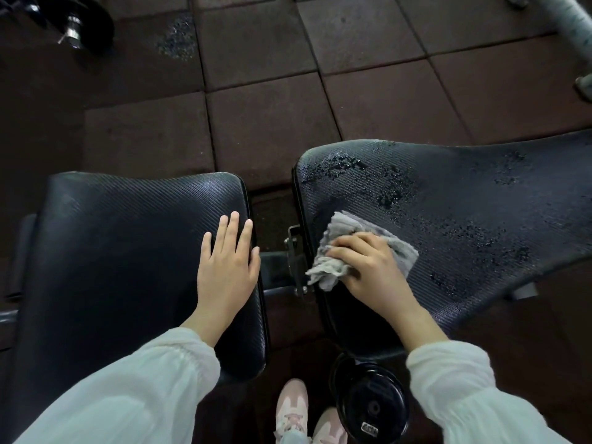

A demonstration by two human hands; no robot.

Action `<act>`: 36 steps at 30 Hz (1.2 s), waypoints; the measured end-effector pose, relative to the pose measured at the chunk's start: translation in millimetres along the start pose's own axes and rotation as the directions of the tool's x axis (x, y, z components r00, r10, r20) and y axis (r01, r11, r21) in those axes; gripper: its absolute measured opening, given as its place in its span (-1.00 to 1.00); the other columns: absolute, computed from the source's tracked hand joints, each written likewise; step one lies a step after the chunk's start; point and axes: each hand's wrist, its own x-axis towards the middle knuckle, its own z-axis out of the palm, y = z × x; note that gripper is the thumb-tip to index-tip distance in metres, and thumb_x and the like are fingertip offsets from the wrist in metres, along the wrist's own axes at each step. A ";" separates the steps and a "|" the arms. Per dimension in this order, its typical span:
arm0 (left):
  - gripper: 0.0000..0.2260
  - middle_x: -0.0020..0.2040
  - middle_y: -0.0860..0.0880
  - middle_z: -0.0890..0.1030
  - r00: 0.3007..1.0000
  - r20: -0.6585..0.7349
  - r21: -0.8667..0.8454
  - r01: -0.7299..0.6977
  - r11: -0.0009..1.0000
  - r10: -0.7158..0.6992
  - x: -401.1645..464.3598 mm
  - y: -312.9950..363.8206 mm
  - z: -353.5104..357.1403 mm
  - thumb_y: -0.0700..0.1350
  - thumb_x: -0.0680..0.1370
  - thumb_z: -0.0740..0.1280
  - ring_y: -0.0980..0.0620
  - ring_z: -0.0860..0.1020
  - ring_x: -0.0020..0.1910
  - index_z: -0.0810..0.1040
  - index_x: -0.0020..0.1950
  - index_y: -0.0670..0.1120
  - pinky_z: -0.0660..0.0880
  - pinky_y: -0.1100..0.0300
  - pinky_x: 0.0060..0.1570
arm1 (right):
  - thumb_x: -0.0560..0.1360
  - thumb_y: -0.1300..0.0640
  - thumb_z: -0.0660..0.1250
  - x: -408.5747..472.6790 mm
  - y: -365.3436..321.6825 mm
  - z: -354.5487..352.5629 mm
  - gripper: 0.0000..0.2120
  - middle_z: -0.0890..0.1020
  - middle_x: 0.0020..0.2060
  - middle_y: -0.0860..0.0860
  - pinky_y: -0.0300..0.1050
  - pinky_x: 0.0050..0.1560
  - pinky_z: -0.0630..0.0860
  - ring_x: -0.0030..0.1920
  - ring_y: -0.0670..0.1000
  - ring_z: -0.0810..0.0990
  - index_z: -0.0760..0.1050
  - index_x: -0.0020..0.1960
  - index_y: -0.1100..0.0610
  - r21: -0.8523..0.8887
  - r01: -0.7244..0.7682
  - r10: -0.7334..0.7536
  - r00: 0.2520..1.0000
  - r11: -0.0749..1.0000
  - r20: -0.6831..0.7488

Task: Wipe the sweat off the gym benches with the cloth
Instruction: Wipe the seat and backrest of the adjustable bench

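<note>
Two black textured bench pads lie side by side with a gap between them. The left pad [128, 238] looks dry. The right pad [464, 200] carries scattered sweat droplets [349, 165] across its top and right parts. My left hand [227, 267] rests flat on the left pad near its right edge, fingers straight. My right hand [365, 267] presses a crumpled grey cloth [346, 251] onto the near-left part of the right pad, with its fingers curled over the cloth.
A metal bracket [294, 251] sits in the gap between the pads. A black weight plate [368, 402] lies on the floor below the right pad, beside my pink shoes [294, 411]. A dumbbell [77, 24] lies at the top left on the brown rubber floor tiles [266, 123].
</note>
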 end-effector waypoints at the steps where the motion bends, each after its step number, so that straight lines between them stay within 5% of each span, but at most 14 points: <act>1: -0.54 0.34 -0.24 0.43 1.000 0.004 -0.001 -0.001 1.000 0.001 0.1 -0.3 0.2 -0.02 0.54 0.04 -0.20 0.40 0.33 0.46 0.31 -0.22 0.38 -0.17 0.21 | 0.27 0.25 0.33 -1.1 5.1 -3.7 -0.73 0.64 -0.06 0.00 0.01 0.01 0.43 0.02 0.01 0.44 0.63 -0.05 0.14 -0.004 -0.034 0.034 0.999 0.999 -0.025; 6: -0.55 0.32 -0.25 0.44 0.999 0.023 -0.013 0.024 1.000 -0.024 1.8 1.9 -0.3 -0.02 0.54 0.05 -0.21 0.42 0.31 0.47 0.30 -0.21 0.37 -0.19 0.20 | 0.22 0.25 0.30 32.1 5.2 2.0 -0.66 0.63 -0.07 0.04 0.11 0.02 0.45 -0.03 0.15 0.51 0.63 -0.02 0.16 -0.037 -0.257 0.249 0.958 0.966 -0.145; 13: -0.56 0.31 -0.23 0.46 0.993 0.018 -0.129 -0.112 0.985 0.115 55.7 33.7 -7.4 -0.04 0.54 0.05 -0.20 0.44 0.30 0.45 0.32 -0.22 0.34 -0.20 0.23 | 0.22 0.24 0.36 25.5 1.7 0.3 -0.67 0.62 -0.02 0.03 0.03 0.04 0.40 0.04 0.03 0.39 0.62 -0.02 0.15 -0.006 -0.104 0.104 0.994 0.995 -0.027; 17: -0.55 0.51 -0.11 0.15 0.990 0.097 -0.180 -0.082 0.980 0.101 90.8 44.0 -2.2 -0.05 0.63 -0.03 -0.07 0.11 0.49 0.13 0.50 -0.15 0.05 -0.06 0.42 | 0.28 0.15 0.26 11.5 -0.6 -1.2 -0.69 0.62 0.01 -0.02 -0.05 0.11 0.34 0.07 0.01 0.41 0.62 -0.01 0.11 -0.002 0.015 -0.015 0.998 1.000 0.063; 20: -0.56 0.54 -0.02 0.03 0.985 0.120 -0.162 -0.102 0.981 0.123 103.2 43.8 2.8 -0.11 0.65 -0.02 0.00 -0.04 0.51 0.00 0.53 -0.10 -0.11 0.03 0.44 | 0.28 0.16 0.27 16.8 10.0 -2.7 -0.69 0.63 -0.02 -0.02 -0.01 0.03 0.43 0.04 0.00 0.42 0.62 -0.01 0.09 -0.007 -0.062 0.062 0.998 0.998 -0.024; 25: -0.49 0.49 -0.07 0.22 0.982 0.105 -0.191 -0.133 0.973 0.155 106.3 38.1 8.7 -0.03 0.57 -0.15 -0.10 0.12 0.49 0.17 0.49 -0.17 0.03 -0.06 0.42 | 0.20 0.22 0.34 44.6 4.0 9.7 -0.64 0.62 -0.02 0.01 -0.02 0.06 0.35 0.03 0.01 0.38 0.62 -0.01 0.12 -0.034 -0.251 0.247 0.964 0.967 -0.102; 31: -0.52 0.36 -0.16 0.42 0.975 0.052 -0.272 -0.196 0.942 0.217 109.7 43.3 8.4 -0.14 0.52 -0.04 -0.19 0.36 0.36 0.37 0.38 -0.24 0.24 -0.12 0.31 | 0.28 0.22 0.30 15.3 -2.4 2.6 -0.70 0.61 -0.02 -0.04 -0.09 0.10 0.30 0.06 0.00 0.42 0.61 -0.01 0.10 0.004 -0.020 0.019 0.999 1.000 0.027; 36: -0.58 0.43 -0.16 0.31 0.967 0.039 -0.349 -0.223 0.910 0.252 117.5 38.5 9.9 -0.21 0.56 0.01 -0.13 0.27 0.43 0.30 0.42 -0.23 0.11 0.05 0.38 | 0.31 0.09 0.25 31.3 12.7 -1.6 -0.70 0.61 -0.04 -0.05 -0.01 0.00 0.42 0.03 -0.01 0.43 0.61 0.00 0.07 0.001 -0.084 0.084 0.996 0.996 0.006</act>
